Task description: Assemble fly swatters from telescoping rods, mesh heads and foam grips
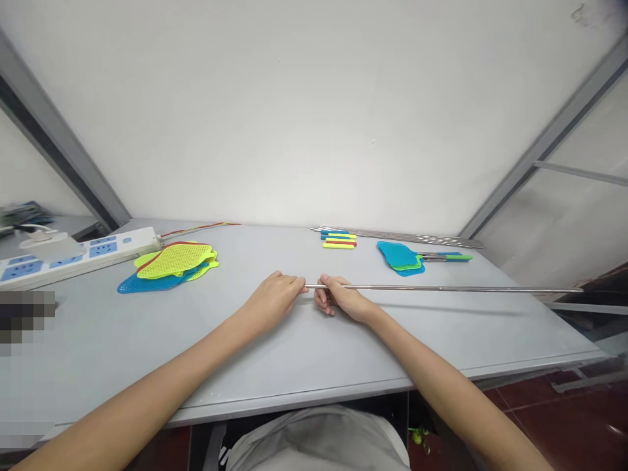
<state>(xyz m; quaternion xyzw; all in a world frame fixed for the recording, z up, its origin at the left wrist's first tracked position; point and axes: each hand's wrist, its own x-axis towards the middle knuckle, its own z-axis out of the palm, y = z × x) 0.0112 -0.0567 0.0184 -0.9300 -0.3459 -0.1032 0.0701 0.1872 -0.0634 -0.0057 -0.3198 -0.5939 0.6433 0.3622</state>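
Observation:
A long, thin metal telescopic rod [441, 288] runs level above the grey table, stretching from my hands far to the right. My left hand [275, 297] is closed on its left end, which the fingers partly hide. Just to the right, my right hand [341, 297] pinches the same rod between thumb and fingers. Behind the hands lie several coloured handle sleeves [339, 240] in blue, yellow and red. Blue and green fly swatters [400, 257] with metal shafts rest at the right. On the left is a pile of perforated swatter heads [176, 260], yellow, blue and red.
More metal rods [417, 238] lie along the wall at the back right. A white power strip [122, 245] with a plug in it sits at the left. The table's front edge [294, 399] is close to my body. Metal frame posts [540, 154] flank the table.

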